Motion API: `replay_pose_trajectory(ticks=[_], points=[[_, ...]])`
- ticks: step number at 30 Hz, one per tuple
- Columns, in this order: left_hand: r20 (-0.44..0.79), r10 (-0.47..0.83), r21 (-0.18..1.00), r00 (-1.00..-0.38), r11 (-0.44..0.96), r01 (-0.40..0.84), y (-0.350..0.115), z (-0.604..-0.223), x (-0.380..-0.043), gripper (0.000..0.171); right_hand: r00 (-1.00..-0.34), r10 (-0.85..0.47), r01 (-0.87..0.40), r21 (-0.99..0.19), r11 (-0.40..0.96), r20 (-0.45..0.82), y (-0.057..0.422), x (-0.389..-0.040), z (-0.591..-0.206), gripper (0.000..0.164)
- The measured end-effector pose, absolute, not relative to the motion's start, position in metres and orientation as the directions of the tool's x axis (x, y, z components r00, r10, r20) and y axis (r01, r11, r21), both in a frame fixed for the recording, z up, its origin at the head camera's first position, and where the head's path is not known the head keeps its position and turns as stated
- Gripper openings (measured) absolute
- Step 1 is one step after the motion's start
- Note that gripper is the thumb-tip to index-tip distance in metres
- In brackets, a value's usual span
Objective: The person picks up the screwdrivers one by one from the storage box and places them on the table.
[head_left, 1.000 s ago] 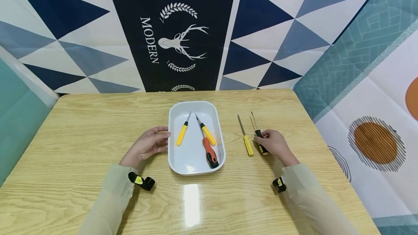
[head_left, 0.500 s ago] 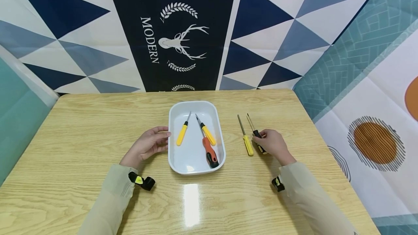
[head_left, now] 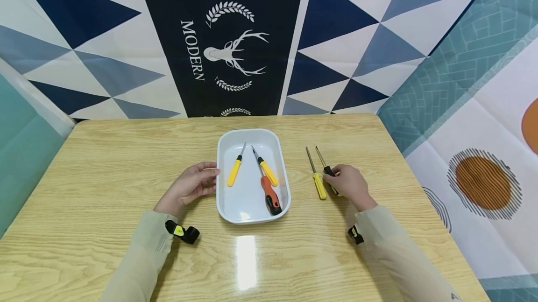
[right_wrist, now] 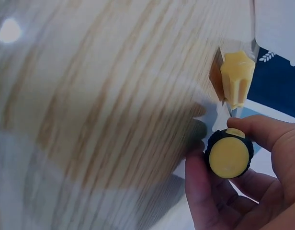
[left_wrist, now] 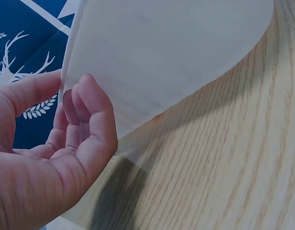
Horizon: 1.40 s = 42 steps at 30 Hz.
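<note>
On the wooden table, my right hand [head_left: 350, 185] holds a screwdriver [head_left: 329, 171] by its black and yellow handle, the shaft pointing away from me. The right wrist view shows the yellow handle end [right_wrist: 229, 157] between thumb and fingers. Just left of it lies a screwdriver with a translucent yellow handle [head_left: 319, 187]. My left hand [head_left: 193, 184] grips the left side of a white tray [head_left: 244, 211], curled fingers by its outer wall. Inside the tray are two yellow-handled screwdrivers, one at left [head_left: 234, 172] and one at right [head_left: 269, 173], plus an orange and black-handled screwdriver [head_left: 270, 194].
The wooden table [head_left: 126, 166] reaches back to a patterned cloth wall [head_left: 235, 50]. More patterned cloth [head_left: 475, 166] hangs past the table's right edge. Both wrists wear black straps with small cameras.
My right hand has shifted slightly left with the black and yellow screwdriver, bringing it closer to the yellow one on the table. The left hand and the tray have stayed put.
</note>
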<state>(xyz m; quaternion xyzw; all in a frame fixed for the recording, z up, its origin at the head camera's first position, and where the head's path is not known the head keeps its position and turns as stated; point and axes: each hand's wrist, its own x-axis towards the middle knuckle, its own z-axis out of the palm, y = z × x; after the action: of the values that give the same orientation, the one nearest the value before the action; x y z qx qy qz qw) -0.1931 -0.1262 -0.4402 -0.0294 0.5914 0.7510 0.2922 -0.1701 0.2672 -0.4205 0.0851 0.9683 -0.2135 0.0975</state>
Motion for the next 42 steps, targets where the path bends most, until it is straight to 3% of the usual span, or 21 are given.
replay_pose_trajectory(ticks=[26, 42], points=[[-0.406, 0.390, 0.871, -0.827, -0.109, -0.479, -0.126, -0.440, -0.192, 0.058, -0.947, 0.199, 0.276, -0.321, 0.906, -0.250, 0.259, -0.175, -0.420, 0.043], [-0.401, 0.389, 0.871, -0.829, -0.118, -0.477, -0.126, -0.441, -0.193, 0.058, -0.960, 0.180, 0.233, -0.254, 0.939, -0.215, 0.256, -0.173, -0.421, 0.038]])
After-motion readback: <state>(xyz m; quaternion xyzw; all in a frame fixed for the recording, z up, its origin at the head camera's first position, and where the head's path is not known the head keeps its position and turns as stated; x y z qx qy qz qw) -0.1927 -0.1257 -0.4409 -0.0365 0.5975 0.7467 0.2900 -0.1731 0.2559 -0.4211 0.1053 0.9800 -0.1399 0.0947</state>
